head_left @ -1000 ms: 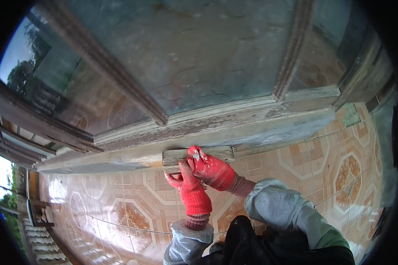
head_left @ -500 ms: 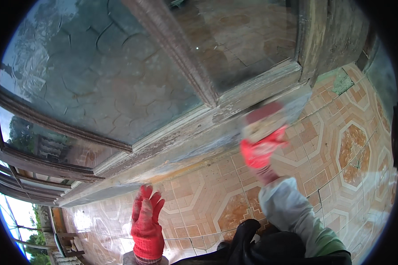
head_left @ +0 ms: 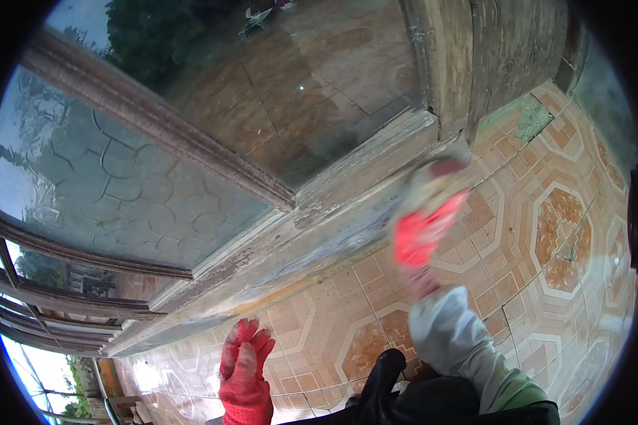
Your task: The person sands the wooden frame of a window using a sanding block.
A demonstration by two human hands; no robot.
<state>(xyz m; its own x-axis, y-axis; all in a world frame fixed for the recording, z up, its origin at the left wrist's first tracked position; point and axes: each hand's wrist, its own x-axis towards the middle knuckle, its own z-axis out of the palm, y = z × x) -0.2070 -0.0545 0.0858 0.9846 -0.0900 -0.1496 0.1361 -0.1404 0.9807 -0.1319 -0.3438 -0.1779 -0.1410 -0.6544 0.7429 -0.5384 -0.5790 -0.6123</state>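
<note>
Both of my hands wear red gloves. My right hand [head_left: 427,230] is closed on a wide flat tan tool with a dark red far end [head_left: 443,173]; motion blur hides its exact kind. That tool is over the right end of the weathered base ledge [head_left: 347,230], below the glazed wooden frame; whether it touches cannot be made out. At the lower left, my left hand [head_left: 245,375] is held above the tiled floor. Its fingers are loosely stretched, slightly bent, and nothing shows in them.
Large glass panes [head_left: 283,92] stand between worn wooden bars [head_left: 156,127], with flaking paint along the bottom rail [head_left: 361,170]. A wooden post [head_left: 450,64] rises at the right. Patterned tiles [head_left: 376,347] cover the floor, and a greenish patch [head_left: 534,119] lies near the post.
The view has shifted rightward along the frame. My right hand and its tool have moved right along the ledge, toward the post. The left hand sits slightly lower in the picture.
</note>
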